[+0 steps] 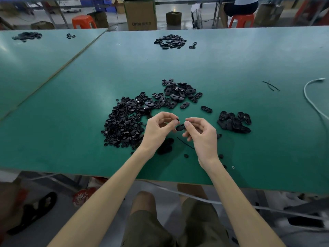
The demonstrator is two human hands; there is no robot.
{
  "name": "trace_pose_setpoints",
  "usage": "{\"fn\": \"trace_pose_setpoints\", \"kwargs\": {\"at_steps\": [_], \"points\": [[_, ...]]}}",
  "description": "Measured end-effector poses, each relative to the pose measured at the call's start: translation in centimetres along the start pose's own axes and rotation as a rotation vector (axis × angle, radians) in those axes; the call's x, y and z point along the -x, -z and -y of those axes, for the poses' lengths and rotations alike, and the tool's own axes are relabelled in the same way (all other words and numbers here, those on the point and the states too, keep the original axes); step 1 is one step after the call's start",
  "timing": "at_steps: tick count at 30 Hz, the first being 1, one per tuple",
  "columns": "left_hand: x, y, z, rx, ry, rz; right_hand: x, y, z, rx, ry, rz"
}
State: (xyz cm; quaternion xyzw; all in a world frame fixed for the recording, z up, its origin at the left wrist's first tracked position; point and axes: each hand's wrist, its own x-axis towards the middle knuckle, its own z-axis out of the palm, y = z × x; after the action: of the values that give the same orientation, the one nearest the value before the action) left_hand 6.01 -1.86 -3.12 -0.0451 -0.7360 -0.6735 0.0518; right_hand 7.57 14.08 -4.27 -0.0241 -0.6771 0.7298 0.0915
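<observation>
Head view: a green table carries a cap heap left of the hands, a shell heap behind them and a smaller shell group to their right. Above the near part of the table, the left hand pinches a round cap at its fingertips. The right hand pinches an oval shell just beside that cap.
</observation>
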Motion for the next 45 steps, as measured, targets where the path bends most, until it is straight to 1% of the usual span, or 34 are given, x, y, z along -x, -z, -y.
{"fn": "trace_pose_setpoints", "kwargs": {"at_steps": [3, 8, 23, 30, 36, 45], "points": [[0.2, 0.2, 0.4, 0.019, -0.014, 0.022, 0.0, 0.0, -0.1, -0.005, 0.000, 0.000], [0.3, 0.5, 0.5, 0.046, -0.024, 0.006, 0.0, 0.0, -0.1, -0.003, 0.002, 0.004], [0.5, 0.1, 0.8, -0.145, -0.060, 0.060, 0.3, -0.1, 0.2, -0.043, -0.012, 0.050], [0.6, 0.1, 0.6, -0.140, -0.085, 0.077, 0.3, -0.1, 0.2, -0.043, -0.003, 0.030], [0.7, 0.0, 0.4, -0.195, -0.105, 0.090, 0.2, 0.0, 0.2, -0.032, -0.004, 0.025], [0.9, -0.6, 0.2, -0.331, -0.146, 0.044, 0.1, -0.1, 0.1, -0.027, -0.019, 0.036]]}}
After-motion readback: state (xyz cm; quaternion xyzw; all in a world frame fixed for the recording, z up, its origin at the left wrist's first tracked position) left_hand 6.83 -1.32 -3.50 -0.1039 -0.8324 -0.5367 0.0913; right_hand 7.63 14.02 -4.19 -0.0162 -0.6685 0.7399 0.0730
